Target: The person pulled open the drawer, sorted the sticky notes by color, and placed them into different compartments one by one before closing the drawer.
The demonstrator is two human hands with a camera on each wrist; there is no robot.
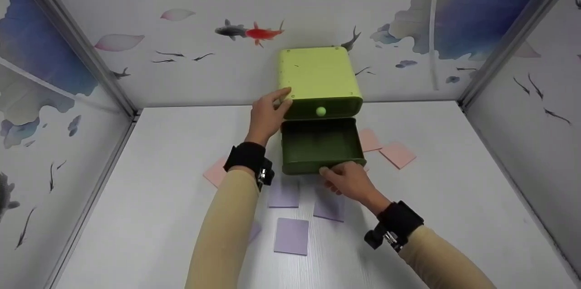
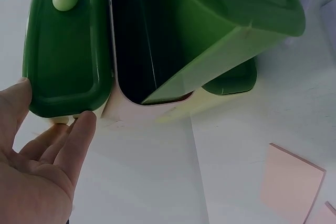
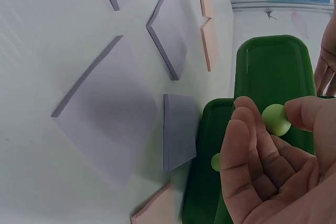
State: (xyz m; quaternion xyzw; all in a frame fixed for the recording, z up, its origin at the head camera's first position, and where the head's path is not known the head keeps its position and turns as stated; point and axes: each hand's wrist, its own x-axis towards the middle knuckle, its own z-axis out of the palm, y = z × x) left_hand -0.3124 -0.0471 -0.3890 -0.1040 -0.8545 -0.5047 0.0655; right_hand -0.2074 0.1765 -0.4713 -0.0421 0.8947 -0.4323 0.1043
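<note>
Right wrist view: right hand [image 3: 273,166] pinches the pale knob [image 3: 275,119] of the pulled-out lower drawer [image 1: 321,146]. Left hand [image 1: 267,115], fingers straight, braces the green drawer unit [image 1: 319,79] at the table's [image 1: 454,198] rear edge, among paper squares [image 1: 291,236].

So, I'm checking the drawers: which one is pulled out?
The lower drawer, pulled out by its knob with the right hand; the upper drawer is closed, left hand beside it.

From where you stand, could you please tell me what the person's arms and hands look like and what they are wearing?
Both arms wear long beige sleeves. Each wrist carries a black strap, the left one and the right one, each with a small black camera mount with metal fittings. The left hand and right hand are bare, with no gloves or rings in view.
</note>
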